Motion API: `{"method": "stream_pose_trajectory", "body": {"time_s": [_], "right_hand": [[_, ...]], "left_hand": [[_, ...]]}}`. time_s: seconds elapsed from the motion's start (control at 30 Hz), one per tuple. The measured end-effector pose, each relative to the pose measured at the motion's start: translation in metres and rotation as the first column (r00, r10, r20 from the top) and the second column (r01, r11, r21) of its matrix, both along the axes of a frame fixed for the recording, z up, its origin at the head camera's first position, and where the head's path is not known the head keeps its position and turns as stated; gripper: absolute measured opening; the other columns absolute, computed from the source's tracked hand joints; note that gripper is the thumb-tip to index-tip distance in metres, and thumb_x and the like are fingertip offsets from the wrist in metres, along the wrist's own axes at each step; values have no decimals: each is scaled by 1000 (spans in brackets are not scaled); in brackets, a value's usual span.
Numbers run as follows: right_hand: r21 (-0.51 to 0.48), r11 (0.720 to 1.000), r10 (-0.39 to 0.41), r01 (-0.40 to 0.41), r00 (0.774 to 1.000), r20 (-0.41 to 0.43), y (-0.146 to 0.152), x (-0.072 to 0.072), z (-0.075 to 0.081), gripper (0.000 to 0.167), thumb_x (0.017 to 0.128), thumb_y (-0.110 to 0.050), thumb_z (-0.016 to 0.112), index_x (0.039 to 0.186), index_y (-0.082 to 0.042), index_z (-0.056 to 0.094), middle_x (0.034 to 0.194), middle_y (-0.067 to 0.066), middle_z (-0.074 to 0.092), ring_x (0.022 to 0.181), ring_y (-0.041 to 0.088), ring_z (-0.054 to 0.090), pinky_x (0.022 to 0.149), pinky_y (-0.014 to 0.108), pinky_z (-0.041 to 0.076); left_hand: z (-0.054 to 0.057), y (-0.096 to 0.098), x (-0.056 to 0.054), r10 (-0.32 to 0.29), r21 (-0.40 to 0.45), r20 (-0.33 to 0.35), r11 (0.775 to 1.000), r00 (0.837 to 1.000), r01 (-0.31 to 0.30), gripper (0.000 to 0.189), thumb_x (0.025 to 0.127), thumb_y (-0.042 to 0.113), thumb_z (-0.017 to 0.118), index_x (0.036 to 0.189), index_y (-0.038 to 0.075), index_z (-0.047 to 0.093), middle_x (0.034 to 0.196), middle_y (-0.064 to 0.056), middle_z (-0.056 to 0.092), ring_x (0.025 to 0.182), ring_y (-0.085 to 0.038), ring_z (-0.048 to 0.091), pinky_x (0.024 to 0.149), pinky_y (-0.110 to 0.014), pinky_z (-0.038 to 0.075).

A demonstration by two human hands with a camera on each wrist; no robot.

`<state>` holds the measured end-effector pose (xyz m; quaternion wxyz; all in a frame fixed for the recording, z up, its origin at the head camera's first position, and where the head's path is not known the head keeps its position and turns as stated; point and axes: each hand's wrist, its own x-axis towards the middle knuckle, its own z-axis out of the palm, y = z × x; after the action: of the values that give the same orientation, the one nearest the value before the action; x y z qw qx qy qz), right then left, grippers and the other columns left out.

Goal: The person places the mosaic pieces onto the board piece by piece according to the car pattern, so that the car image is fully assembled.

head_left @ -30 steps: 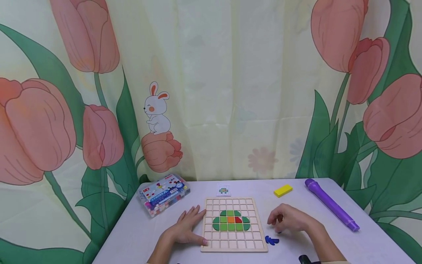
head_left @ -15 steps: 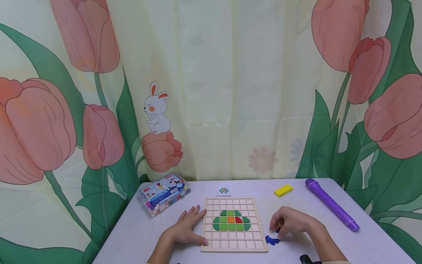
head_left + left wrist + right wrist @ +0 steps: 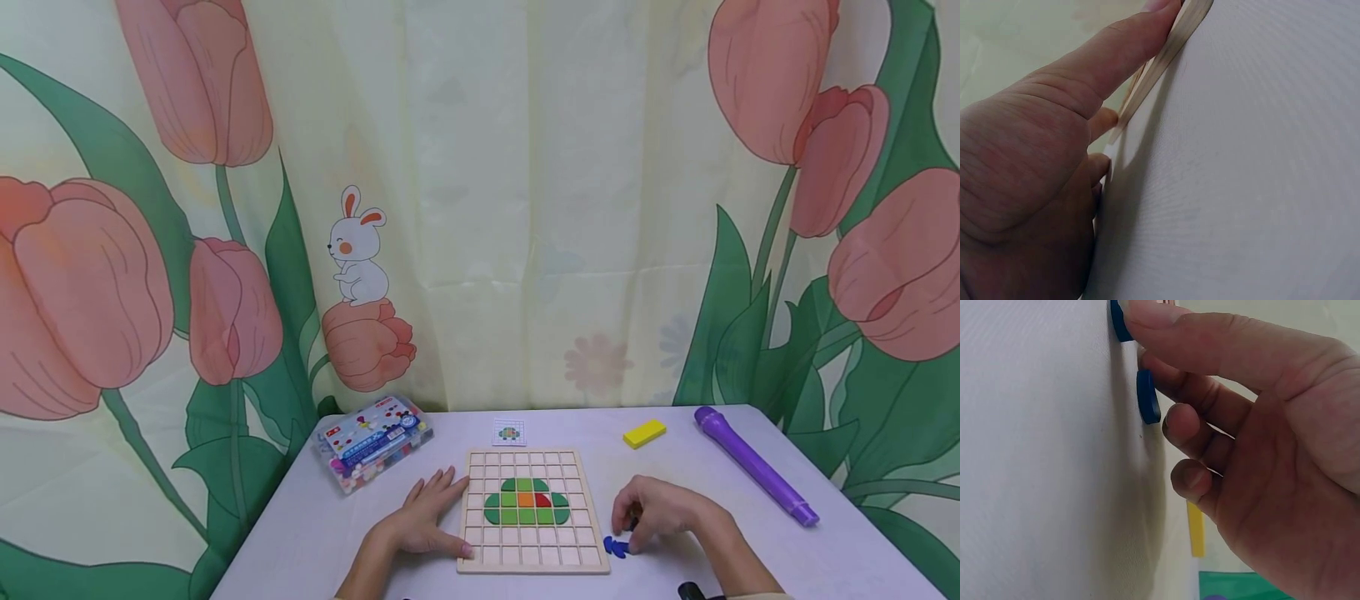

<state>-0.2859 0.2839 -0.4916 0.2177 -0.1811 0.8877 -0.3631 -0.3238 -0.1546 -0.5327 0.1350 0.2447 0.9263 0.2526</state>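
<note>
A wooden grid board (image 3: 533, 556) bears a turtle-like pattern of green, orange and red tiles (image 3: 527, 502). At its left side, my left hand (image 3: 426, 518) rests with fingers spread and the thumb on the lower left corner. The left wrist view shows the left thumb (image 3: 1116, 53) along the board's edge (image 3: 1169, 53). My right hand (image 3: 656, 510) is loosely curled right of the board, low over small blue pieces (image 3: 616, 547). In the right wrist view, the thumb touches one blue piece (image 3: 1120, 322), while another blue piece (image 3: 1147, 397) is beside the fingers.
A small pattern card (image 3: 509, 432) lies behind the board. To the left is a clear plastic case (image 3: 375, 442) of small coloured parts. A yellow block (image 3: 644, 433) and a purple tube (image 3: 753, 465) lie at the right. A dark object (image 3: 693, 591) shows at the front edge.
My right hand has moved slightly down toward the blue pieces, its thumb now at the pile. The left hand, board and tiles have stayed in place.
</note>
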Motion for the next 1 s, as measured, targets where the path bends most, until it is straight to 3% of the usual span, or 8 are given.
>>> {"method": "stream_pose_trajectory", "body": {"time_s": [0.47,1.0], "right_hand": [[-31,1000,-5,2,997,-76,1,-4,1,21,82,3,83,96,-13,82,81,2,69,77,18,58,66,24,44],[-43,999,-32,28,995,-96,-5,-5,-1,17,82,4,82,89,-8,72,81,4,66,79,21,58,64,25,45]], "left_hand": [[2,1,2,-11,-4,-14,1000,1000,11,113,74,70,82,164,23,33,174,-16,17,162,-40,9,127,-69,3],[3,0,5,-19,13,-33,1000,999,20,114,74,69,83,164,21,34,174,-17,18,162,-42,10,126,-69,3]]}}
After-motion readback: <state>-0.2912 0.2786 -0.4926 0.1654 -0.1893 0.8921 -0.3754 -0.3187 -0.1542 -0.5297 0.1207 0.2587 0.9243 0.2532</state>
